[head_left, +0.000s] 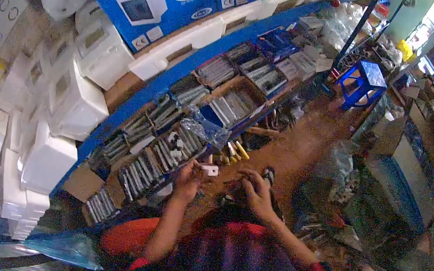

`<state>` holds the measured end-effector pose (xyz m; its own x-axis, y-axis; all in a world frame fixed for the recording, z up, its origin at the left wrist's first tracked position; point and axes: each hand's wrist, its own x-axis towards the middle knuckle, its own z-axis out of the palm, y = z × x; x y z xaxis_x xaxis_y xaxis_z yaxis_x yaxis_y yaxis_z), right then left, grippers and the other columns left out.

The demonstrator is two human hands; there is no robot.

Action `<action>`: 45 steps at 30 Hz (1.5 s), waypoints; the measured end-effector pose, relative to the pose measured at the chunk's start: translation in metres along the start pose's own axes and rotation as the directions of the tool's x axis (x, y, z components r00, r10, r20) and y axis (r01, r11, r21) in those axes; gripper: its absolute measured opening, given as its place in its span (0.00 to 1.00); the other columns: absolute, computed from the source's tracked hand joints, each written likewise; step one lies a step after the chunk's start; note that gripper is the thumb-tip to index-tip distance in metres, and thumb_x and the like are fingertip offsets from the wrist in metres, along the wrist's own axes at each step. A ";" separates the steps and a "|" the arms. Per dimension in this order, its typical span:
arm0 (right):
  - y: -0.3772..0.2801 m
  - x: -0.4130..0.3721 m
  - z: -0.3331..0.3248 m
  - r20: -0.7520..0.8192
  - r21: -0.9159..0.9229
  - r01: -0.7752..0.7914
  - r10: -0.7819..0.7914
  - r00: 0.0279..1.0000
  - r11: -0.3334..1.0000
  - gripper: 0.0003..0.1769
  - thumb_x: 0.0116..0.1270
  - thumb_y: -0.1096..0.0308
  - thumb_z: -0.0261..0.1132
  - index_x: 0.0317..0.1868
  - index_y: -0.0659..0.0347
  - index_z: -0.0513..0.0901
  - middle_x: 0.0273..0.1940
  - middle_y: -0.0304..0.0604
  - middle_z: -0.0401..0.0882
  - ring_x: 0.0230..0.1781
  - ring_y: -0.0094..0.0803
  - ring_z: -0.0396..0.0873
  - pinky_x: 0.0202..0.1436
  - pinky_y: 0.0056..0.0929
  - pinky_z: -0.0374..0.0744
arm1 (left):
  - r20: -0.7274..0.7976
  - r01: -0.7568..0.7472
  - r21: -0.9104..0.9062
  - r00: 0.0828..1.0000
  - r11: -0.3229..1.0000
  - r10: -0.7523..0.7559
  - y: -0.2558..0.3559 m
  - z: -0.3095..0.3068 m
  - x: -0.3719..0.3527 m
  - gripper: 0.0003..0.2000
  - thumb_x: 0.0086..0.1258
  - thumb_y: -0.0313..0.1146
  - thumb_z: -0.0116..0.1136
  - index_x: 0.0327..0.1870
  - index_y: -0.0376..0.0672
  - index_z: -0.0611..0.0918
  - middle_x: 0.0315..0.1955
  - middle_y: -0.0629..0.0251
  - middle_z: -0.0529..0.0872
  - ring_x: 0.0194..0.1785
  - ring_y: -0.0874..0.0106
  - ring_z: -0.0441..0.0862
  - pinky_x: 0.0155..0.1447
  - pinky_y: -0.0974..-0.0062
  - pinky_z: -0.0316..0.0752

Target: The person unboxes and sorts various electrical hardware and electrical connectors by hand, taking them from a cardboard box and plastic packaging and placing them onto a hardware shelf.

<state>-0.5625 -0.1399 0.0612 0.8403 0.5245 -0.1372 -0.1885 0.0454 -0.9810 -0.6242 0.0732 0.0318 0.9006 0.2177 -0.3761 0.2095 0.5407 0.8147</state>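
Note:
My left hand [187,182] is closed on a small white block [210,170] with a dark hole in its face, held out past the fingertips. To its right, apart from the block, my right hand [257,194] has its fingers bent together. Whether anything sits in that pinch is too small and dark to tell. Just beyond the hands lie several yellow-handled tools [238,151]. Close by on the left, a cardboard box [131,183] holds rows of thin grey-white pieces, and a clear plastic bag [206,128] rests over the boxes.
A long blue shelf [113,138] full of parts boxes runs along the left. White plastic enclosures [71,97] and a blue printed carton [150,1] stack behind it. A blue stool [364,83] stands on the brown floor [309,151]. Cardboard boxes [404,167] crowd the right side.

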 end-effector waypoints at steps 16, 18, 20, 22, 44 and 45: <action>-0.001 0.011 0.079 0.130 -0.018 0.114 -0.111 0.985 0.993 0.19 0.74 0.65 0.43 0.60 0.66 0.67 0.50 0.45 0.75 0.52 0.32 0.72 0.58 0.30 0.68 | 0.010 -0.338 0.457 0.927 0.822 0.376 -0.051 0.006 -0.061 0.18 0.70 0.34 0.50 0.59 0.39 0.70 0.54 0.61 0.74 0.57 0.67 0.71 0.61 0.70 0.65; -0.003 0.004 0.081 0.121 -0.086 0.130 -0.119 0.985 0.988 0.19 0.72 0.65 0.47 0.59 0.66 0.68 0.48 0.48 0.76 0.51 0.34 0.73 0.56 0.32 0.69 | -0.062 -0.199 0.053 0.977 0.979 0.202 -0.038 0.014 -0.066 0.18 0.70 0.33 0.48 0.60 0.42 0.70 0.55 0.61 0.74 0.57 0.67 0.72 0.60 0.70 0.67; -0.001 -0.005 0.085 0.091 -0.119 0.218 -0.208 0.974 0.969 0.18 0.71 0.66 0.49 0.58 0.65 0.68 0.46 0.50 0.77 0.50 0.36 0.74 0.55 0.32 0.71 | -0.095 -0.153 -0.073 0.985 0.985 0.146 -0.025 0.024 -0.075 0.17 0.69 0.32 0.47 0.58 0.43 0.71 0.53 0.63 0.75 0.54 0.68 0.74 0.56 0.72 0.70; 0.003 -0.012 0.092 0.044 -0.119 0.376 -0.373 0.927 0.919 0.18 0.71 0.67 0.51 0.58 0.65 0.67 0.46 0.51 0.77 0.49 0.36 0.75 0.53 0.32 0.71 | -0.159 -0.225 0.138 0.956 0.965 0.245 -0.020 0.031 -0.084 0.16 0.67 0.30 0.50 0.55 0.42 0.73 0.49 0.64 0.78 0.49 0.69 0.76 0.51 0.75 0.74; -0.021 -0.011 0.056 0.444 0.039 0.069 -0.079 0.893 0.997 0.20 0.67 0.73 0.56 0.59 0.61 0.70 0.48 0.36 0.76 0.47 0.25 0.72 0.53 0.27 0.71 | 0.002 -0.138 -0.255 0.990 0.957 0.143 0.025 0.053 -0.103 0.18 0.69 0.42 0.52 0.55 0.43 0.72 0.48 0.66 0.78 0.48 0.72 0.77 0.48 0.75 0.75; -0.023 -0.012 0.053 0.421 -0.018 0.099 -0.082 0.903 0.995 0.18 0.67 0.72 0.56 0.57 0.62 0.72 0.46 0.36 0.77 0.46 0.25 0.73 0.52 0.26 0.72 | 0.027 -0.143 -0.218 0.988 0.966 0.152 0.022 0.050 -0.100 0.18 0.69 0.41 0.52 0.56 0.43 0.72 0.49 0.65 0.78 0.49 0.72 0.76 0.49 0.74 0.75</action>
<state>-0.5948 -0.1020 0.0921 0.5603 0.8281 0.0145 -0.0951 0.0817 -0.9921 -0.6907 0.0230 0.1091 0.9321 0.2751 -0.2356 -0.0090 0.6679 0.7442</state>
